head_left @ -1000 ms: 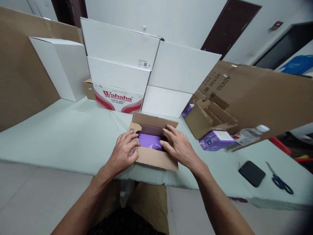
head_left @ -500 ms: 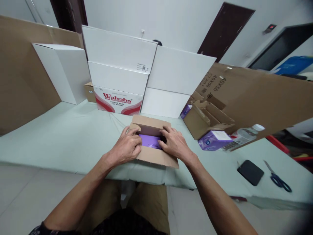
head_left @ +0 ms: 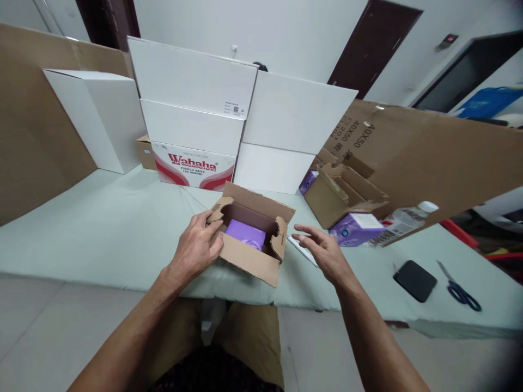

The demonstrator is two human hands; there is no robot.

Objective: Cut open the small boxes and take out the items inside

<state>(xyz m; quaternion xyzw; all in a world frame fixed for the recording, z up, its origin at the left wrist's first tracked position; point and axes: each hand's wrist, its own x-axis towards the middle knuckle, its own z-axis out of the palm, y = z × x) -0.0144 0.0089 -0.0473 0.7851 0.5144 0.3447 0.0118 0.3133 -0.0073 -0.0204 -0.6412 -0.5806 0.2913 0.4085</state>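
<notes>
Left hand point(head_left: 196, 244) at the left end of the open cardboard box point(head_left: 254, 263), fingers bent over the end flap, apparently to steady it; firm grip or light rest, cannot tell. Purple pack point(head_left: 244, 233) lies inside the box, uncovered since the flaps stand apart. Right hand point(head_left: 327, 255) is empty, fingers loosely spread, clear of the box, near a flat white item point(head_left: 303, 251) on the table point(head_left: 122, 228).
</notes>
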